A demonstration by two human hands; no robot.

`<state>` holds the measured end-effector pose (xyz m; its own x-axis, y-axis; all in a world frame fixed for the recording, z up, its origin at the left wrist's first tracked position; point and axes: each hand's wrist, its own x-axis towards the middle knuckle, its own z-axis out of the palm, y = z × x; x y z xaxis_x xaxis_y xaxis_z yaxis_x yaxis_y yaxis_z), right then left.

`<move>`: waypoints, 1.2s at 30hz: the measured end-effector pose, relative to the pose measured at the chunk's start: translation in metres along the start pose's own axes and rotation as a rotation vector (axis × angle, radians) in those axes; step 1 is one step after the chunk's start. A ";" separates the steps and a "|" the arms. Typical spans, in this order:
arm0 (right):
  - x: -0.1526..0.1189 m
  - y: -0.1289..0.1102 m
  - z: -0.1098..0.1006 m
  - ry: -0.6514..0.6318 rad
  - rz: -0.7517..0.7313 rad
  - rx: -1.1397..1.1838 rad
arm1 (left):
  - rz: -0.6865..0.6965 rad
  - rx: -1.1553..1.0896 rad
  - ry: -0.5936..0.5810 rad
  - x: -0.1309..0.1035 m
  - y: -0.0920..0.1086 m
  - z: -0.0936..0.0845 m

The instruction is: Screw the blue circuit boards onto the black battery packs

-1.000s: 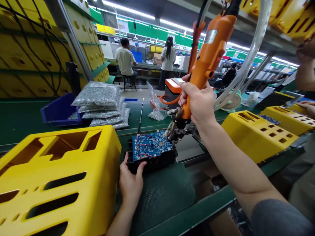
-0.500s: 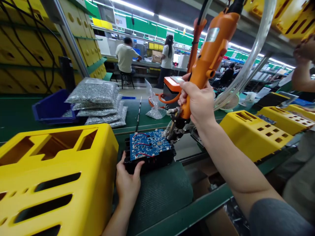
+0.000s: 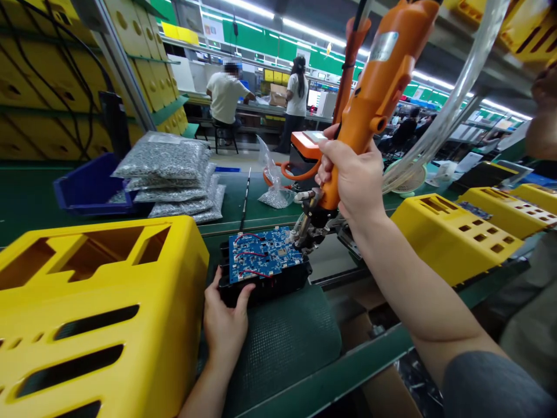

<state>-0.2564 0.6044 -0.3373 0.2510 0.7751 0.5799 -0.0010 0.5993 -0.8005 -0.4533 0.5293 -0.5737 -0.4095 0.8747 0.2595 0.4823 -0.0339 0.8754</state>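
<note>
My right hand (image 3: pixel 354 168) is wrapped round an orange electric screwdriver (image 3: pixel 378 87), which is tilted with its metal tip assembly (image 3: pixel 311 226) at the far right corner of a blue circuit board (image 3: pixel 263 255). Whether the bit touches a screw is hidden by the tip assembly. The board lies on a black housing (image 3: pixel 265 290) and carries several short red wires. Around the near left corner of that housing, my left hand (image 3: pixel 226 319) holds it with thumb in front and fingers at the side. A green textured mat (image 3: pixel 291 337) lies beneath and in front.
A large yellow casing (image 3: pixel 169 325) stands close on my left, and further yellow casings (image 3: pixel 452 232) stand at right. Bags of screws (image 3: pixel 169 168) are stacked beside a blue bin (image 3: pixel 87 191). A clear hose (image 3: pixel 461 93) hangs by the screwdriver. A co-worker's arm (image 3: pixel 542 116) is at far right.
The screwdriver's upper body leans slightly further right, while its tip stays at the same corner of the board. My left hand keeps its hold. The view has shifted slightly.
</note>
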 end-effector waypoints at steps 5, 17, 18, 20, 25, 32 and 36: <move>-0.004 0.002 0.001 -0.021 -0.015 0.022 | 0.008 0.006 0.006 0.000 0.000 0.000; -0.004 0.005 0.004 -0.053 0.011 0.060 | -0.003 0.026 -0.015 0.001 0.003 -0.002; -0.003 0.002 0.004 -0.054 0.005 0.073 | -0.001 0.025 -0.018 0.001 0.003 -0.003; 0.002 -0.009 0.002 -0.056 -0.003 0.098 | 0.011 0.023 -0.021 0.002 0.002 -0.003; 0.015 -0.050 -0.003 -0.137 0.088 0.111 | 0.048 0.003 -0.016 0.002 -0.002 -0.002; 0.009 -0.041 0.018 -0.051 0.017 0.088 | 0.066 0.011 -0.006 0.001 -0.001 -0.002; 0.004 -0.016 0.031 0.008 0.000 0.060 | 0.049 0.018 -0.018 0.002 -0.001 -0.001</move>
<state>-0.2852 0.6046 -0.3173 0.2586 0.7736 0.5786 -0.0587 0.6104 -0.7899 -0.4553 0.5301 -0.5739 -0.3713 0.8807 0.2940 0.5151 -0.0681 0.8544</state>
